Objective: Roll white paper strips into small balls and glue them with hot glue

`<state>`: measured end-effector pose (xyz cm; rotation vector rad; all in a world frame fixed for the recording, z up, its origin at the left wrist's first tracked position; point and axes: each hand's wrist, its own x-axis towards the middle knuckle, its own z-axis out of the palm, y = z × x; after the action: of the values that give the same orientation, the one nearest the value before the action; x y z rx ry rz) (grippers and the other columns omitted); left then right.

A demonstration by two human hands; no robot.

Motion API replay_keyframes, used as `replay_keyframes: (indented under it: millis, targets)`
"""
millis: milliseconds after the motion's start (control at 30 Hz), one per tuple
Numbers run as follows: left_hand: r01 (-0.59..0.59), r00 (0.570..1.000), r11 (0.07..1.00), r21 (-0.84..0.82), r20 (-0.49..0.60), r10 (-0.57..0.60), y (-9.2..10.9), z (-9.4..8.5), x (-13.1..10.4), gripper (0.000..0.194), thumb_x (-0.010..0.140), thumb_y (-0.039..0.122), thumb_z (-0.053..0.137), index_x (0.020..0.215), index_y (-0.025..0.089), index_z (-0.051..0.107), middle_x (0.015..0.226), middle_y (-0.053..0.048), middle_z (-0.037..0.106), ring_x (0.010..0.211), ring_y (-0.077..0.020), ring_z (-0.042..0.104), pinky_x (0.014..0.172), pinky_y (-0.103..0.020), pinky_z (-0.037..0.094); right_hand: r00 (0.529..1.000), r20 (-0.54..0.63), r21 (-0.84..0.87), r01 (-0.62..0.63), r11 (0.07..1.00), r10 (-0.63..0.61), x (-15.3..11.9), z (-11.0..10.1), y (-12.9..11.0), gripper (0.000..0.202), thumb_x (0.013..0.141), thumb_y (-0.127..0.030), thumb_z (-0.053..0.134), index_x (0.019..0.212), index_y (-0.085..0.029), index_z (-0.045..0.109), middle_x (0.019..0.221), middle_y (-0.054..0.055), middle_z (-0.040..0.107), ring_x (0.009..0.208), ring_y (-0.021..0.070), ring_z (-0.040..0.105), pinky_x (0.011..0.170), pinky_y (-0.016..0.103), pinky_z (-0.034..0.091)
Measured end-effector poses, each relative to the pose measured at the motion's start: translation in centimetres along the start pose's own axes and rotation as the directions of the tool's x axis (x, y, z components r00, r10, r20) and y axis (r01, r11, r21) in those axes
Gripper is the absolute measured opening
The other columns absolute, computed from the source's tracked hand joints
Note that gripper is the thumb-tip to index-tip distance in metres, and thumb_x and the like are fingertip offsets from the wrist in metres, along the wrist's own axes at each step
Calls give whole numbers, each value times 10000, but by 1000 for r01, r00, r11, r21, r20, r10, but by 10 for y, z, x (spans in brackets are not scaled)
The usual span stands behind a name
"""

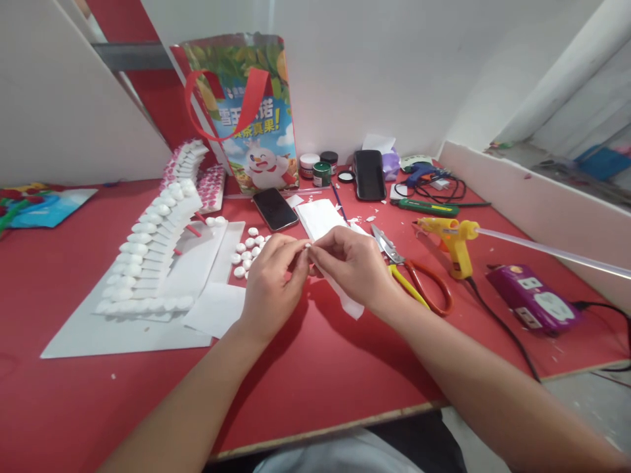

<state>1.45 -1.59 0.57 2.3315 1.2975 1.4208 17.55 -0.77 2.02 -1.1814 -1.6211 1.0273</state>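
Note:
Over the middle of the red table, my left hand (276, 272) and my right hand (350, 263) meet fingertip to fingertip. Both are closed in a pinch on a small white piece (308, 246), mostly hidden by the fingers. A strip of white paper (345, 295) hangs below my right hand. Just behind my left hand lie several round white pieces (240, 257). To the left, a curved paper structure (155, 253) edged with rows of similar white pieces stands on a white board (123, 345).
Scissors (389, 246) with red and yellow handles lie right of my hands. Beyond them are a yellow glue gun (456, 243), its cord and a purple power strip (535, 299). Two phones, paint jars (322, 174) and a printed bag (246, 112) stand behind.

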Motion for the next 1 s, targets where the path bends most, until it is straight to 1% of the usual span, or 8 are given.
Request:
replay_keyframes:
  millis: [133, 267, 433, 533, 667, 833, 900, 1000]
  targets:
    - [162, 987, 977, -136, 16, -161, -1, 1, 2, 112, 954, 205, 577, 901, 185, 674, 868, -40, 685, 778, -154, 631, 709, -279, 533, 999, 23, -71, -32, 997, 34, 2, -2, 1, 142, 867, -319, 658, 838, -192, 599, 727, 4, 689, 649, 137, 633, 606, 261, 451]
    - [362, 932, 889, -282, 100, -348, -2, -1, 4, 107, 907, 237, 620, 895, 173, 705, 824, -22, 689, 716, -139, 628, 699, -273, 527, 1000, -2, -204, -14, 979, 14, 5, -1, 3, 225, 871, -377, 662, 777, -191, 578, 661, -29, 617, 601, 104, 520, 559, 241, 363]
    - [497, 868, 770, -399, 219, -446, -5, -4, 8, 123, 871, 265, 664, 859, 172, 744, 768, -10, 713, 718, -147, 648, 691, -257, 519, 996, 19, -77, -88, 993, 89, 8, -4, 3, 158, 830, -301, 677, 774, -179, 593, 646, -30, 616, 558, 94, 503, 530, 230, 366]
    - [493, 869, 774, -397, 250, -426, -8, -4, 8, 132, 875, 276, 673, 859, 172, 752, 796, -19, 726, 751, -153, 651, 700, -255, 512, 987, 72, -11, -141, 990, 141, 6, -5, 0, 131, 827, -256, 689, 780, -176, 598, 621, -21, 652, 501, 89, 531, 495, 216, 379]
    - [381, 923, 859, -341, 200, -330, -13, -5, 7, 139, 907, 265, 639, 892, 175, 744, 835, -22, 716, 799, -155, 640, 752, -267, 497, 972, 130, 136, -213, 968, 195, 6, -13, -6, 161, 859, -253, 711, 775, -173, 599, 683, 25, 717, 565, 134, 667, 560, 235, 515]
    - [397, 915, 835, -382, 243, -323, -14, -11, 9, 151, 943, 280, 596, 952, 184, 713, 850, -12, 664, 742, -139, 598, 691, -261, 477, 820, 402, 494, -570, 657, 408, 16, -30, -4, 285, 1007, -333, 546, 806, -148, 627, 725, 103, 752, 665, 205, 748, 680, 329, 621]
    - [370, 923, 841, -394, 259, -285, -14, -11, 9, 144, 952, 260, 580, 963, 183, 700, 886, -19, 664, 777, -142, 610, 717, -263, 487, 780, 490, 542, -623, 564, 390, 18, -32, -2, 229, 1008, -275, 537, 841, -146, 626, 751, 109, 759, 706, 227, 763, 730, 388, 637]
    - [315, 938, 871, -376, 263, -226, -13, -8, 9, 132, 957, 242, 578, 976, 182, 694, 938, -35, 687, 879, -160, 638, 809, -281, 504, 762, 555, 552, -638, 537, 334, 16, -27, -3, 153, 994, -212, 556, 890, -130, 631, 813, 122, 770, 734, 235, 771, 742, 413, 646]
